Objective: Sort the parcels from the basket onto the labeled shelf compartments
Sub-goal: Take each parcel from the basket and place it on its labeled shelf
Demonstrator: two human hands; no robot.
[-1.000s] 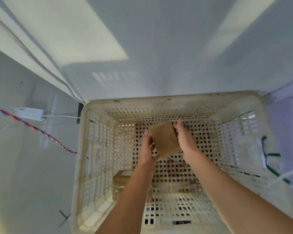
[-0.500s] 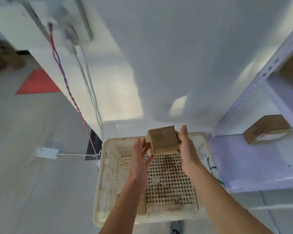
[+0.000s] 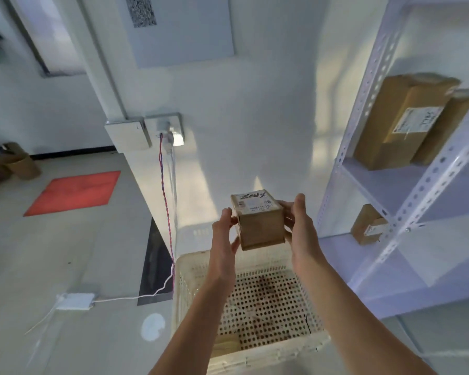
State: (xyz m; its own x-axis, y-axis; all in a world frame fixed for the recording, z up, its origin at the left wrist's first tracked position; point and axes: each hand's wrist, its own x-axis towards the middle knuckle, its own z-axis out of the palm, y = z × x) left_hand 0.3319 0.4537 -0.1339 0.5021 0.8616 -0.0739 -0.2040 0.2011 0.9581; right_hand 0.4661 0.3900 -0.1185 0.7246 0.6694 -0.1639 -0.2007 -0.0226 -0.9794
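I hold a small brown cardboard parcel [image 3: 259, 223] with a white label on top, well above the basket. My left hand [image 3: 224, 239] presses its left side and my right hand [image 3: 299, 226] its right side. Below them stands the cream perforated plastic basket [image 3: 184, 282] on the floor; another brown parcel [image 3: 226, 345] shows at its near left corner, partly behind my left arm. The white metal shelf [image 3: 406, 226] rises at the right, with two large brown parcels [image 3: 401, 120] on an upper level and a small one [image 3: 366, 226] on a lower level.
A white wall is straight ahead, with a socket [image 3: 171, 131] and a red-blue twisted cable [image 3: 165, 201] running down to the floor. A white power adapter [image 3: 75, 301] lies on the floor at the left. A red mat [image 3: 73, 192] lies further left.
Both hands lifted the parcel out of the basket and up to about shelf height. My view rose from the basket to the wall and the shelf. The parcel's label now faces up.
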